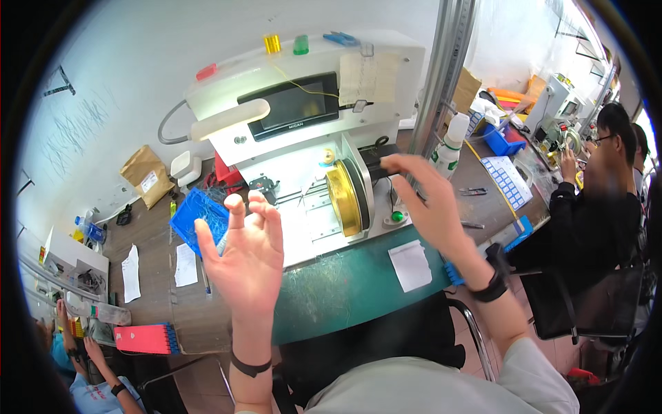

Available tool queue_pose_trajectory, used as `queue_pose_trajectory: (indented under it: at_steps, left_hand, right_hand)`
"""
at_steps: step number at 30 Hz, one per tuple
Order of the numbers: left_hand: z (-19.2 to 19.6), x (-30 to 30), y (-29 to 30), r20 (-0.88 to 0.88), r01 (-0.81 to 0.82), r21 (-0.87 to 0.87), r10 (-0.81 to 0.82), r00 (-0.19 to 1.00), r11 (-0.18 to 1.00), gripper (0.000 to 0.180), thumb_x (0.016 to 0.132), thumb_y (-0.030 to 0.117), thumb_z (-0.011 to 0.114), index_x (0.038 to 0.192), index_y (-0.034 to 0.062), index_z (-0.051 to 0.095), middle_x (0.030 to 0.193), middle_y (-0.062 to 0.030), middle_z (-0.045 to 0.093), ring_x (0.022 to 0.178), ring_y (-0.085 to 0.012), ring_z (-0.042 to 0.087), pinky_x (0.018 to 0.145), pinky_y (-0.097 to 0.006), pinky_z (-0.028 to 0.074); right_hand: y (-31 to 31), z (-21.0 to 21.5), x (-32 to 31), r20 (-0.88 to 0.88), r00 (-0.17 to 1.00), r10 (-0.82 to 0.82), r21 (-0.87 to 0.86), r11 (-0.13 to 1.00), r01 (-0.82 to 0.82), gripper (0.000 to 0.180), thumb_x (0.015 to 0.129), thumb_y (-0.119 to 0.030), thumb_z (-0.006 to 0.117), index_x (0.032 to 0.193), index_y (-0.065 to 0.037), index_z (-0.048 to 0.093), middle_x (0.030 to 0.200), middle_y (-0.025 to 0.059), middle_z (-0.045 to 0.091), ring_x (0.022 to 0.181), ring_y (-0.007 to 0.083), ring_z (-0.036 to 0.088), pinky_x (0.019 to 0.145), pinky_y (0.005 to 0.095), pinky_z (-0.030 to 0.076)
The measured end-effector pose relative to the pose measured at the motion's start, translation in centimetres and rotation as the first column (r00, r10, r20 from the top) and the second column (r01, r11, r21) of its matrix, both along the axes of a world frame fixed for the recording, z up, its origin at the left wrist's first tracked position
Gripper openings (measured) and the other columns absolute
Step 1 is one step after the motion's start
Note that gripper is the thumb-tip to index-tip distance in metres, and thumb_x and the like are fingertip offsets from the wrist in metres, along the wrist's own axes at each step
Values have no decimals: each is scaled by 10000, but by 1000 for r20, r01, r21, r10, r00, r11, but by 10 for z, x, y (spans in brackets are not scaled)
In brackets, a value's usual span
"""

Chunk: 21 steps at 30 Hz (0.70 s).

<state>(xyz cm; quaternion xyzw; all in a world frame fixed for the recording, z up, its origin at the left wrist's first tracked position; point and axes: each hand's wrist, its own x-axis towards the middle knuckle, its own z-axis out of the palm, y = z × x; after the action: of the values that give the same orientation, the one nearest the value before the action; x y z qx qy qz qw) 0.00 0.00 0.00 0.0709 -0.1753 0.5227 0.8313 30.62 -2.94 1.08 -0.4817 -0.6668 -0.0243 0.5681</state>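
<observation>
My left hand (248, 259) is raised palm up in front of the machine, its fingers spread and slightly curled, with nothing visible in them. To its left, partly behind the fingers, a blue tray (185, 222) holds a tangle of fine, pale strands. My right hand (436, 207) hovers right of the machine, thumb and fingers apart. Its fingertips are close to a black motor block (383, 160); whether they touch it I cannot tell. Between my hands, a gold-coloured drum (343, 200) is mounted upright in the white winding machine (293, 238).
A green mat (338, 300) covers the front, with a paper slip (410, 266) on it. A lamp arm (231, 121) reaches across the screen (293, 107). A metal post (445, 76) and white bottle (449, 145) stand right. Other people work at both sides.
</observation>
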Motion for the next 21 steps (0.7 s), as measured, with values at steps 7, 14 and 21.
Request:
queue_pose_trajectory:
  at_steps: [7,14,21]
  left_hand:
    - [5,-12,6,-399,-92,106,127,908,990,586,1114,553,486,1429,59,476,1169,-212,711,1056,-299,731,877,-410,645]
    - [8,55,33,309,509,859,847,-432,-53,100,822,48,776,916,34,745,975,-50,640,897,-300,617,786,-423,522]
    - [-17,77,46,232,426,904,824,-518,13,194,695,36,773,880,87,743,948,-35,630,896,-297,566,822,-430,477]
  right_hand:
    - [23,-6,38,-426,851,309,-510,695,-507,160,1009,-155,766,1075,-22,825,899,-6,777,784,14,626,688,199,482]
    - [48,-13,11,344,885,315,-246,939,-238,113,835,-15,788,940,-22,746,812,106,631,834,333,629,709,432,536]
    - [58,-20,-5,214,903,373,-295,906,-305,171,810,34,743,975,-5,720,860,121,646,856,347,635,734,440,534]
